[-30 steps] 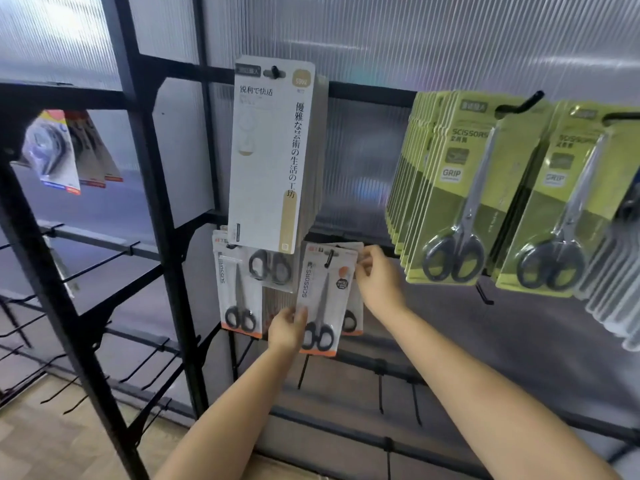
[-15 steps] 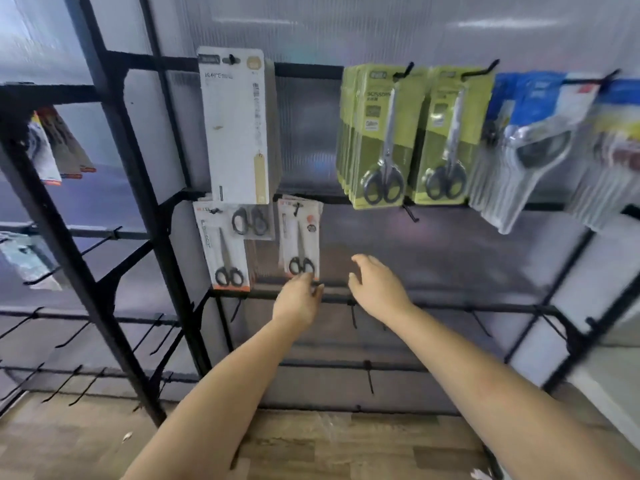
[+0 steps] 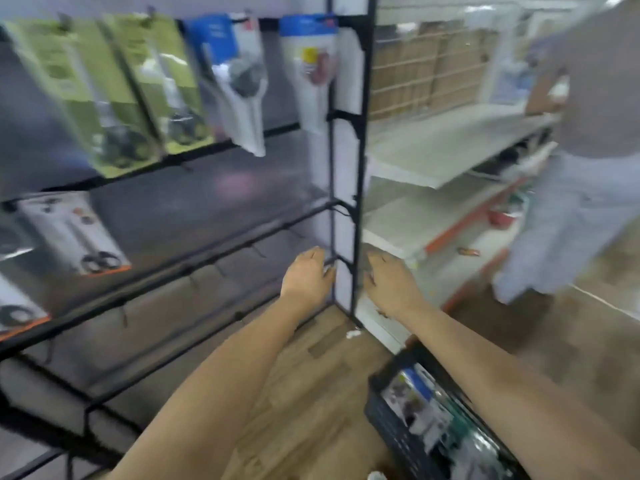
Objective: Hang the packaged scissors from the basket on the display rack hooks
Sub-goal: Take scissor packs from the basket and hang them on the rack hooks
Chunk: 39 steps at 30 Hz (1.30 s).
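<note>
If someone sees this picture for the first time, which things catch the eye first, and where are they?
Two bare arms reach forward in the centre, the left hand and right hand both empty, on either side of the black rack post. Green scissors packs hang at upper left. A black basket of packages sits on the floor at lower right.
</note>
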Available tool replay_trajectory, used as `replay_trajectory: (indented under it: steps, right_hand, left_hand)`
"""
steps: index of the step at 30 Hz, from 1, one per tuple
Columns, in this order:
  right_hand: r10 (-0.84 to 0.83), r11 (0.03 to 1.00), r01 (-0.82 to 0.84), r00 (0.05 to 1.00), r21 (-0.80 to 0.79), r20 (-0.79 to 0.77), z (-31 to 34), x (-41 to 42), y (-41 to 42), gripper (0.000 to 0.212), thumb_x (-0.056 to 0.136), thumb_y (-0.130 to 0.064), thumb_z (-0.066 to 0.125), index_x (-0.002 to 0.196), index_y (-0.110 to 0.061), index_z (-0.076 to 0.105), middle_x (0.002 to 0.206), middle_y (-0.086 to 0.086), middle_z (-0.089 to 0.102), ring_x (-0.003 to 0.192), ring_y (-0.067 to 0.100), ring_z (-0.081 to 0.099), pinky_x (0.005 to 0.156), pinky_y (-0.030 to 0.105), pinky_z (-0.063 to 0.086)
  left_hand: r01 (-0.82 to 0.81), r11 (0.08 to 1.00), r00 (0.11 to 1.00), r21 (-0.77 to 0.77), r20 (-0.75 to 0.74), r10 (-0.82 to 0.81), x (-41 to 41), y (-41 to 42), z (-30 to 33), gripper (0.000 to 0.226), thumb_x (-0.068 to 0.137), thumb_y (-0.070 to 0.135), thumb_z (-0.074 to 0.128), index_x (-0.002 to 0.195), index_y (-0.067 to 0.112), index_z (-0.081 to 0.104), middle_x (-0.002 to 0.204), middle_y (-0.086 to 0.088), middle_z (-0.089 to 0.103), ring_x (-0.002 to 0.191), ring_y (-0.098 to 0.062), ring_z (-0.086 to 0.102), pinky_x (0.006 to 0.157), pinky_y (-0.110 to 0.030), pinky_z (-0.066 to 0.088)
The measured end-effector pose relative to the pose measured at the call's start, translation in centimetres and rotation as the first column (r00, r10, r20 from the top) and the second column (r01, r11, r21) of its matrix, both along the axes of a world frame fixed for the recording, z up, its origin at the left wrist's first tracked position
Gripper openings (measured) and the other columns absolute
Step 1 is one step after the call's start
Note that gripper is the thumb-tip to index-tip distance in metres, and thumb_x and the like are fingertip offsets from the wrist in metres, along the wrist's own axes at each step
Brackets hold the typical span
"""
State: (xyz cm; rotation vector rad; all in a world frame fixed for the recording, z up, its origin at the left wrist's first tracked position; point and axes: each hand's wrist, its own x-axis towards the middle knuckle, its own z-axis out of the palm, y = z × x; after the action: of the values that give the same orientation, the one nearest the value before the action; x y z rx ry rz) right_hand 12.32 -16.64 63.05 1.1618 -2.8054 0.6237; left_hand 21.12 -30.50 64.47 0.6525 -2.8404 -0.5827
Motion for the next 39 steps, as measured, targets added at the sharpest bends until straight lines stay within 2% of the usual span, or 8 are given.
replay_trajectory:
  steps: [4,7,13,17,20,26,32,39]
  right_hand:
    - [-0.216,0.974,0.212,0.975,0.077,0.045,-1.6,-2.7,10.2,0.038,0.095,-0.019,0.044,0.130,-0.004,0.044,0.126,0.014,0.053,0.113,0.031,0.051,0.093,0.035,0.038]
    - [-0.331,0.943,0.325,0.940,0.076,0.080,-3.6,-4.3,17.3,0.037,0.094,-0.017,0.045,0.128,-0.004,0.047,0.124,0.014,0.054,0.113,0.032,0.052,0.092,0.036,0.039]
    - [-0.489,0.871,0.443,0.826,0.214,0.279,-9.3,-6.3,29.1,0.035,0.097,-0.017,0.041,0.129,-0.004,0.045,0.125,0.013,0.053,0.113,0.029,0.052,0.090,0.036,0.044]
    - [-0.557,0.830,0.472,0.724,0.297,0.407,-14.7,-6.5,34.6,0.037,0.099,-0.020,0.039,0.134,-0.006,0.042,0.125,0.010,0.052,0.103,0.025,0.054,0.081,0.034,0.048]
    - [-0.593,0.805,0.468,0.638,0.365,0.490,-19.3,-6.0,37.1,0.042,0.100,-0.021,0.039,0.139,-0.008,0.038,0.133,0.009,0.049,0.114,0.024,0.052,0.090,0.034,0.048]
    - [-0.597,0.802,0.392,0.502,0.451,0.625,-28.7,-3.3,38.1,0.041,0.101,-0.021,0.036,0.140,-0.011,0.036,0.139,0.007,0.044,0.121,0.024,0.047,0.095,0.033,0.042]
    - [-0.631,0.761,0.437,0.329,0.479,0.703,-38.0,-3.2,37.3,0.041,0.100,-0.019,0.038,0.139,-0.010,0.038,0.138,0.006,0.045,0.116,0.021,0.051,0.091,0.031,0.043]
    - [-0.656,0.707,0.542,0.262,0.454,0.708,-52.0,-8.8,35.8,0.045,0.100,-0.019,0.039,0.143,-0.009,0.034,0.137,0.010,0.048,0.112,0.025,0.054,0.083,0.031,0.042]
  left_hand:
    - [0.221,0.975,0.975,0.002,0.029,-0.221,-5.3,8.3,-2.1,0.041,0.098,0.030,0.043,0.127,0.002,0.046,0.133,-0.016,0.049,0.123,-0.030,0.043,0.096,-0.034,0.034]
    - [0.356,0.934,0.933,0.010,0.057,-0.356,-8.4,14.5,-4.2,0.045,0.099,0.031,0.041,0.135,0.004,0.041,0.140,-0.015,0.044,0.128,-0.028,0.040,0.101,-0.032,0.030]
    - [0.486,0.862,0.841,0.145,0.190,-0.506,-12.3,24.5,-11.3,0.042,0.097,0.030,0.045,0.128,0.004,0.049,0.135,-0.015,0.049,0.124,-0.028,0.044,0.102,-0.034,0.033]
    - [0.444,0.849,0.806,0.287,0.286,-0.519,-12.9,28.6,-17.0,0.034,0.097,0.027,0.046,0.118,0.001,0.054,0.120,-0.015,0.057,0.113,-0.029,0.052,0.093,-0.038,0.041]
    - [0.348,0.869,0.798,0.353,0.375,-0.472,-12.4,30.0,-21.7,0.037,0.097,0.026,0.048,0.124,0.001,0.052,0.127,-0.015,0.054,0.120,-0.029,0.049,0.097,-0.035,0.038]
    - [0.124,0.893,0.768,0.433,0.528,-0.363,-10.0,29.5,-31.1,0.035,0.093,0.022,0.052,0.116,-0.004,0.057,0.113,-0.022,0.061,0.107,-0.034,0.056,0.086,-0.039,0.042]
    - [0.222,0.894,0.662,0.389,0.613,-0.431,-10.0,27.7,-38.9,0.037,0.099,0.019,0.042,0.134,0.007,0.046,0.133,-0.010,0.051,0.122,-0.024,0.046,0.093,-0.028,0.036]
    - [0.194,0.917,0.657,0.349,0.647,-0.386,-15.5,26.9,-51.6,0.044,0.099,0.030,0.043,0.136,0.007,0.042,0.138,-0.009,0.047,0.124,-0.023,0.045,0.096,-0.031,0.037]
